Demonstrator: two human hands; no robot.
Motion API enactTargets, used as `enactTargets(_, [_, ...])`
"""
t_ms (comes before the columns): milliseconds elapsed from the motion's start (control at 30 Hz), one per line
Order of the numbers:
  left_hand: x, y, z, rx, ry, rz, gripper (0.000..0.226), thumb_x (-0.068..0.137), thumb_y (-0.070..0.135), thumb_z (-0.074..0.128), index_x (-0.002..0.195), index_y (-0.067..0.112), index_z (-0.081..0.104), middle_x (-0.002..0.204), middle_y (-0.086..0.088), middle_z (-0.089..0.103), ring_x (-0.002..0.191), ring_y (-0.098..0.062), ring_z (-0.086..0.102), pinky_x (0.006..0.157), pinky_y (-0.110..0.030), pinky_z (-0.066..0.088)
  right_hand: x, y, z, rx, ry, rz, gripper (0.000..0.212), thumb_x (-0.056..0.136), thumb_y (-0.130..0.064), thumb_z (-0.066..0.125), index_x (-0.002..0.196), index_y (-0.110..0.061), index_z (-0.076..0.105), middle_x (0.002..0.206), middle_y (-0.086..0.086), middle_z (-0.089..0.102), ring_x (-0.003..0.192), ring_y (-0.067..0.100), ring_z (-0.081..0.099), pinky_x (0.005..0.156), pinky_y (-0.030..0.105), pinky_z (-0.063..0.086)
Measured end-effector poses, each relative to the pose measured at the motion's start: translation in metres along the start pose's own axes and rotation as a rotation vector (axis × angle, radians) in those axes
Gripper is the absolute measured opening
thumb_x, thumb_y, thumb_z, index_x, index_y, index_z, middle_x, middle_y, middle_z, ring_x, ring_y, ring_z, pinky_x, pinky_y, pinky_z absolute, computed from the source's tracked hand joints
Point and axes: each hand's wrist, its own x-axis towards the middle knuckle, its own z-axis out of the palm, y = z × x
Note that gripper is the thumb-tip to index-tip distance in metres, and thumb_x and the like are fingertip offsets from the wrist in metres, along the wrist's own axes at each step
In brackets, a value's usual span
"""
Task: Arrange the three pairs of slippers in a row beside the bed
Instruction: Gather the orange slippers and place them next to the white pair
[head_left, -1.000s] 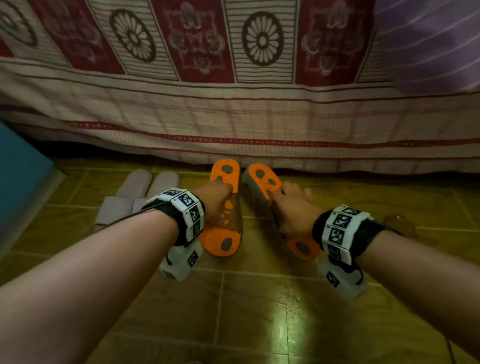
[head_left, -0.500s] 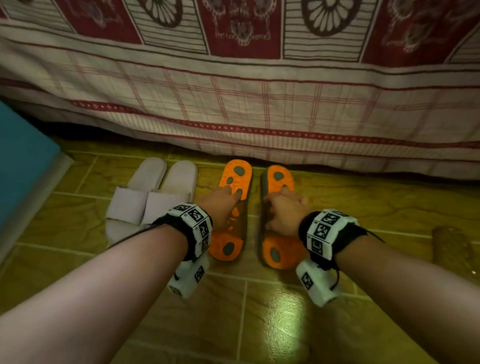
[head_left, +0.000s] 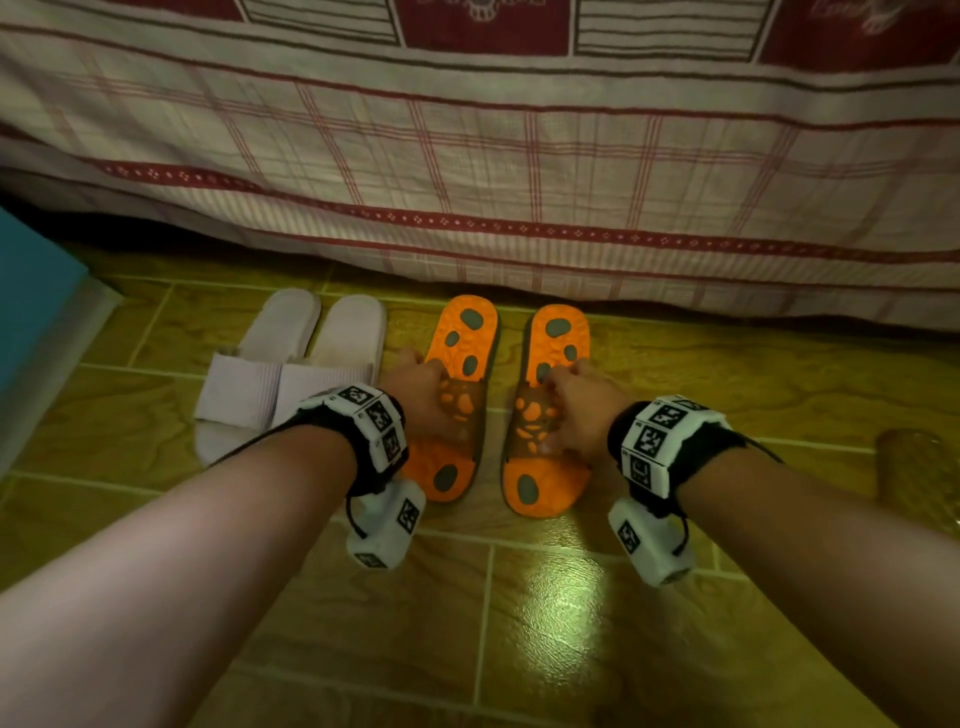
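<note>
Two orange slippers with grey spots lie side by side on the tiled floor, toes toward the bed. My left hand (head_left: 423, 402) grips the strap of the left orange slipper (head_left: 457, 374). My right hand (head_left: 582, 410) grips the strap of the right orange slipper (head_left: 550, 415). A pair of white slippers (head_left: 291, 374) lies flat just to the left of them, the two touching each other. At the right edge lies a brownish translucent slipper (head_left: 919, 473), only partly in view.
The bed's checked red-and-white cover (head_left: 467, 171) hangs down to the floor right behind the slippers. A teal block with a pale edge (head_left: 36, 312) stands at the far left. Glossy green-brown tiles (head_left: 519, 623) stretch toward me.
Both orange slippers have been turned straight and parallel, a small gap between them, and now lie flat. The view has tilted down, so the white pair and the floor show more.
</note>
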Motion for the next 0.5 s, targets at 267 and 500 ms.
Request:
enactTargets(267, [-0.006, -0.001, 0.004, 0.035, 0.05, 0.008, 0.059, 0.07, 0.033, 0.077, 0.117, 0.011, 0.047, 0.135, -0.011, 0.032, 0.109, -0.029, 0.052, 0.094, -0.04, 0.048, -0.001, -0.012, 0.017, 0.012, 0.042, -0.096, 0.077, 0.064, -0.042, 0.08, 0.125, -0.018, 0.042, 0.121, 0.009, 0.044, 0.107, 0.035, 0.052, 0.091, 0.045, 0.049])
enactTargets(500, [-0.017, 0.018, -0.01, 0.118, 0.146, 0.03, 0.047, 0.074, 0.029, 0.069, 0.115, 0.012, 0.054, 0.123, -0.012, 0.047, 0.108, -0.033, 0.052, 0.086, -0.043, 0.05, -0.017, 0.001, -0.001, 0.091, 0.126, -0.115, 0.059, 0.071, -0.038, 0.076, 0.118, -0.015, 0.05, 0.119, 0.008, 0.048, 0.106, 0.027, 0.054, 0.09, 0.039, 0.049])
